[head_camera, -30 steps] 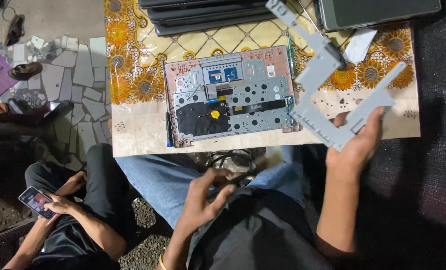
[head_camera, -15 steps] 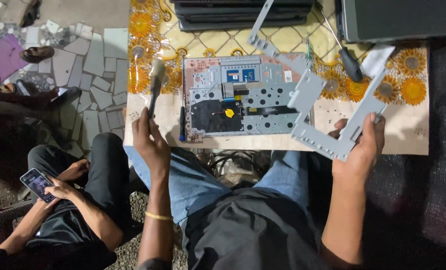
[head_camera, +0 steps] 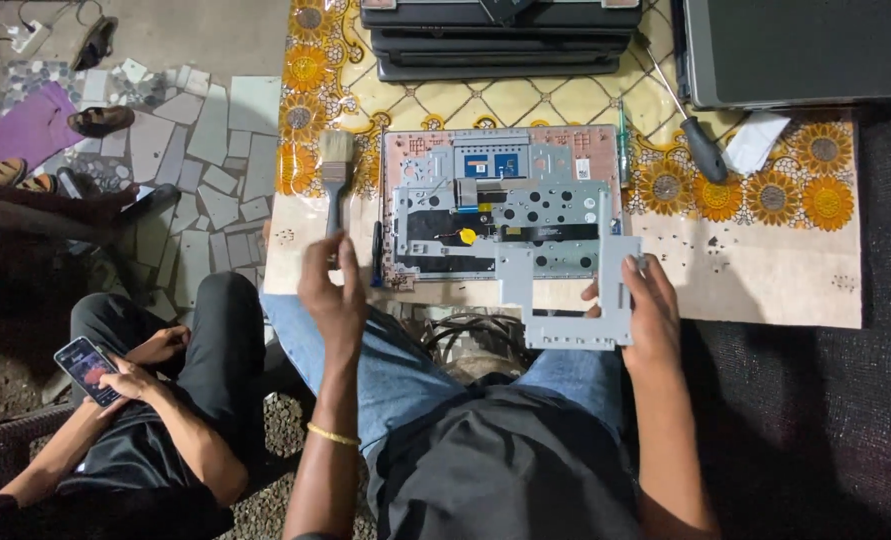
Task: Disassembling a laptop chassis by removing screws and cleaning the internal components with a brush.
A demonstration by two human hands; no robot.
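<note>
I saw the grey metal bracket frame [head_camera: 565, 290] held flat over the near edge of the table [head_camera: 765, 280], its far end overlapping the opened laptop base [head_camera: 500, 200] and its near end jutting past the table edge above my lap. My right hand [head_camera: 645, 305] gripped it on its right side, thumb on top near the upper corner and fingers wrapped under the edge. My left hand [head_camera: 330, 290] was well apart from the frame, off to the left, hovering at the near table edge with nothing in it, fingers loosely curled and pointing away from me. It was just short of the handle of a paintbrush [head_camera: 335, 170] that lay on the table with its bristles away from me, and a dark pen-like tool [head_camera: 376, 255] lay just beside the laptop's left edge.

Both forearms reached forward from my seat; a thin gold bangle [head_camera: 333, 435] sat on the left wrist.

The frame was a pale grey stamped plate with a large rectangular cut-out, thin side rails and small holes along its bottom bar. The laptop base under it showed a perforated grey plate, a blue patch, a black area and a small yellow dot.

A black-handled screwdriver [head_camera: 700, 145] lay further right on the floral table cover.
</note>
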